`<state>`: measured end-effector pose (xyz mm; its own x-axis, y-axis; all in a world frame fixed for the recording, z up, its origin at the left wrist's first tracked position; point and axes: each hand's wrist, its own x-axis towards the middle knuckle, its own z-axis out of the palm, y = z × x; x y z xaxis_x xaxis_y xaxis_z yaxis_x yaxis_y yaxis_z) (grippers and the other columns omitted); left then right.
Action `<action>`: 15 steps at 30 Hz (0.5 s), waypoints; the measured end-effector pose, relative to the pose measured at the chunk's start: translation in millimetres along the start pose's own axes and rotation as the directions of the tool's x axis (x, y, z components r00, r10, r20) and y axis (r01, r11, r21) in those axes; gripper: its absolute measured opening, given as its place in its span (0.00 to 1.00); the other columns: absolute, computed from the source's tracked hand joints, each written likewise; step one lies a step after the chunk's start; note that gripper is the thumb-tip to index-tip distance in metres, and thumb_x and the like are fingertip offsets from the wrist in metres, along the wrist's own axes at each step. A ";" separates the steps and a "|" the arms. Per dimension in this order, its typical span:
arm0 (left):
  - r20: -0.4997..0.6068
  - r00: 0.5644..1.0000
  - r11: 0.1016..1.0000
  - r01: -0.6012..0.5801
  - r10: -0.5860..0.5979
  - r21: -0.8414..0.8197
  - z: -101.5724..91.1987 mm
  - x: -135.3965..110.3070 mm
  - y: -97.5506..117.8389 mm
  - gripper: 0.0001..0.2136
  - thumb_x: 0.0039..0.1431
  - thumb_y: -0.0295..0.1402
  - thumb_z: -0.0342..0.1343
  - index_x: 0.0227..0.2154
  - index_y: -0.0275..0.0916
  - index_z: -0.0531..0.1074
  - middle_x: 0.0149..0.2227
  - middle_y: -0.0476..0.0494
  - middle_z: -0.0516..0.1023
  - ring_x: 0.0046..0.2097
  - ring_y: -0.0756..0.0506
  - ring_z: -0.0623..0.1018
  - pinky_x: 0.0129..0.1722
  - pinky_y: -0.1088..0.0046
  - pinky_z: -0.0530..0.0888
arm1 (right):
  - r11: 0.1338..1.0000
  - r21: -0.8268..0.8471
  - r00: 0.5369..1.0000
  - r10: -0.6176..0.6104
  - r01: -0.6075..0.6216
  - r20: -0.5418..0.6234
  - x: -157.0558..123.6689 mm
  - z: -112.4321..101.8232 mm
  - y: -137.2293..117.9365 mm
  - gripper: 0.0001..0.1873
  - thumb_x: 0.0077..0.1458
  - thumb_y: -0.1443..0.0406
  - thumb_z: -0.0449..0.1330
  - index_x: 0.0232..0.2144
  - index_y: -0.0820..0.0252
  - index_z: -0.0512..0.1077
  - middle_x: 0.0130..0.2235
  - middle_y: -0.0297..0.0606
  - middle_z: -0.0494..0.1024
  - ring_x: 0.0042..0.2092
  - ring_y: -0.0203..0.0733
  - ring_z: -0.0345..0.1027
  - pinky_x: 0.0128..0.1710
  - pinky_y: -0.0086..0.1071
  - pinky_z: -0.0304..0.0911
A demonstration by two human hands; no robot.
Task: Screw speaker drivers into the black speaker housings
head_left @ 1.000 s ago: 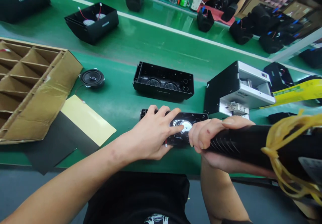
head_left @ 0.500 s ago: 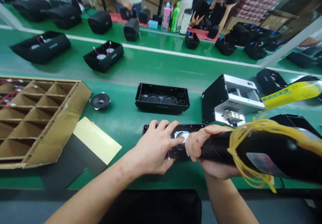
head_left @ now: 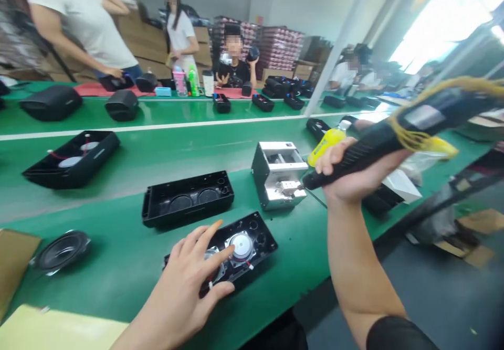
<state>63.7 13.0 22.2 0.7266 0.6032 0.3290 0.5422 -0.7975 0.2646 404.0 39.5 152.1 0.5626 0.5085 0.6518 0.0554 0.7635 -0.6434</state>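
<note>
My left hand [head_left: 197,271] spans the black speaker housing [head_left: 262,229], its fingers spread across the top and its thumb at the near edge. The index fingertip touches a round silver-backed speaker driver [head_left: 241,246]; a second driver is partly hidden under the fingers. A short wire with a white plug hangs at the housing's near side. My right hand [head_left: 354,174] is wrapped round a black electric screwdriver [head_left: 388,132] with yellow bands tied on it. The screwdriver's nose is at the metal outlet of the screw feeder [head_left: 271,182]; its bit is too small to make out.
Behind the held housing lies another black housing [head_left: 189,198]. A loose speaker driver [head_left: 61,253] and a yellow sheet [head_left: 63,329] are at left. Beyond the feeder stands a yellow bottle [head_left: 326,145]. Farther left is a housing with wired drivers [head_left: 73,158]. Co-workers stand across the green bench.
My right hand has lifted the screwdriver off the housing and carried it right to the screw feeder. My left hand stays on the housing, which now lies slanted. The view has turned right and up.
</note>
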 end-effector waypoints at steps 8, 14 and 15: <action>-0.037 0.994 0.991 -0.094 0.099 0.099 0.5 -5.8 -21.2 0.16 0.72 0.42 0.56 0.58 0.64 0.78 0.74 0.52 0.67 0.65 0.34 0.75 0.54 0.52 0.82 | 1.000 -0.014 0.998 -0.020 0.021 0.068 -4.7 -16.4 42.5 0.35 0.60 0.31 0.57 0.44 0.55 0.72 0.22 0.25 0.68 0.16 0.33 0.59 0.15 0.28 0.56; -0.033 0.993 0.992 -0.107 0.110 0.073 -2.8 -14.0 -21.3 0.17 0.71 0.39 0.54 0.57 0.62 0.78 0.77 0.55 0.60 0.68 0.32 0.72 0.56 0.50 0.80 | 0.999 -0.046 0.995 0.028 -0.024 0.093 -7.4 -25.5 53.2 0.36 0.62 0.30 0.53 0.48 0.54 0.72 0.23 0.26 0.68 0.17 0.34 0.58 0.16 0.29 0.58; -0.021 0.993 0.991 -0.114 0.115 0.067 -3.1 -15.3 -21.4 0.17 0.70 0.39 0.54 0.58 0.61 0.78 0.77 0.54 0.60 0.68 0.32 0.72 0.56 0.50 0.79 | 0.999 -0.040 0.995 0.035 -0.031 0.093 -7.8 -25.6 53.2 0.36 0.63 0.31 0.53 0.47 0.54 0.72 0.22 0.26 0.68 0.16 0.34 0.58 0.16 0.29 0.57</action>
<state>39.7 20.9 14.3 0.7751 0.5075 0.3763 0.4832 -0.8599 0.1645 423.7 66.0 102.5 0.4849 0.5697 0.6635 0.0711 0.7305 -0.6792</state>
